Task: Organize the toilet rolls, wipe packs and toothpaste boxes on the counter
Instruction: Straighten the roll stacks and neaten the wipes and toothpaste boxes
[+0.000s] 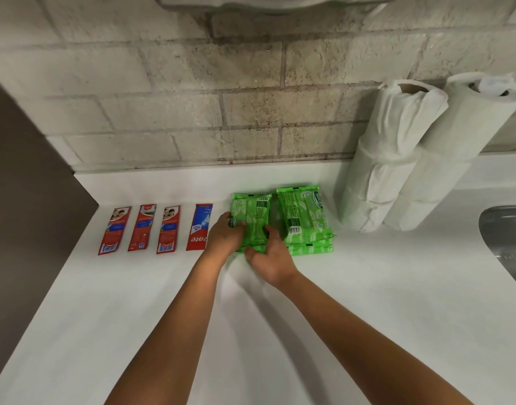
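Note:
Two stacks of green wipe packs lie side by side on the white counter (pixel 338 287). My left hand (pixel 223 233) grips the left edge of the left stack (pixel 255 211), and my right hand (pixel 269 257) holds its near right corner, thumb at the front edge. The right stack (pixel 305 217) lies untouched beside it. Several red toothpaste boxes (pixel 139 228) lie flat in a row to the left. Two tall columns of white toilet rolls (pixel 397 159) stand against the brick wall at the right.
A steel sink (pixel 505 238) is set into the counter at the far right. A dark panel (pixel 23 214) borders the counter on the left. The brick wall (pixel 192 112) runs along the back.

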{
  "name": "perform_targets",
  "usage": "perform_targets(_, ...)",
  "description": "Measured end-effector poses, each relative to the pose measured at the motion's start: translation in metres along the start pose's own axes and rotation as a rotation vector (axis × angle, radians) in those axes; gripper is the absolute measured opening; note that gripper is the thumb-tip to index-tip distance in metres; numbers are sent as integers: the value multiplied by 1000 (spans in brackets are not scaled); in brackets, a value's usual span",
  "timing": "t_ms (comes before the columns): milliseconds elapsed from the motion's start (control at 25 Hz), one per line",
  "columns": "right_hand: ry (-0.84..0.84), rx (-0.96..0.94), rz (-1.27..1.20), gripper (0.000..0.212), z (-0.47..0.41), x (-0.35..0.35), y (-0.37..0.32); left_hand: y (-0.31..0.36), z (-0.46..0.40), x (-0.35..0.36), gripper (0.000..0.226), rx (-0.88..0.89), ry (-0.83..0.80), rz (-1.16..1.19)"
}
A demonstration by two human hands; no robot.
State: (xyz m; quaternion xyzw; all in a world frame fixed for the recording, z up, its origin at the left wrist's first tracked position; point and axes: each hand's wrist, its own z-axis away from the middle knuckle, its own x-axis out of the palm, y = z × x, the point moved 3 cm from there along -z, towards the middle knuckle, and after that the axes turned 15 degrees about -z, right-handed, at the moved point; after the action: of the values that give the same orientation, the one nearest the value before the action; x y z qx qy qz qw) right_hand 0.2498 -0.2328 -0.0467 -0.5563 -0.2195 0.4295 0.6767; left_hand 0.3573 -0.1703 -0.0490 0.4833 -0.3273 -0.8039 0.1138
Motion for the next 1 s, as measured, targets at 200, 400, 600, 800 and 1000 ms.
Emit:
perform_targets(200, -14, 31, -60, 79, -5, -2, -2, 1, -5, -2, 54, -30, -15, 44)
perform_targets(400, -4, 40, -90, 81, -9, -4, -1, 1, -1, 5, 30, 31, 86, 26)
perform_targets(600, -13, -112, 88, 85, 6, 0, -13, -1, -2, 4, 38, 5, 96, 26)
perform_targets(800, -35, -393, 165, 43, 29, -8, -55, 3, -16, -10, 57, 156, 154, -45)
perform_targets(1000, 148, -449, 428, 37, -29, -79, -68, 15, -28, 1, 70, 486, 22, -492)
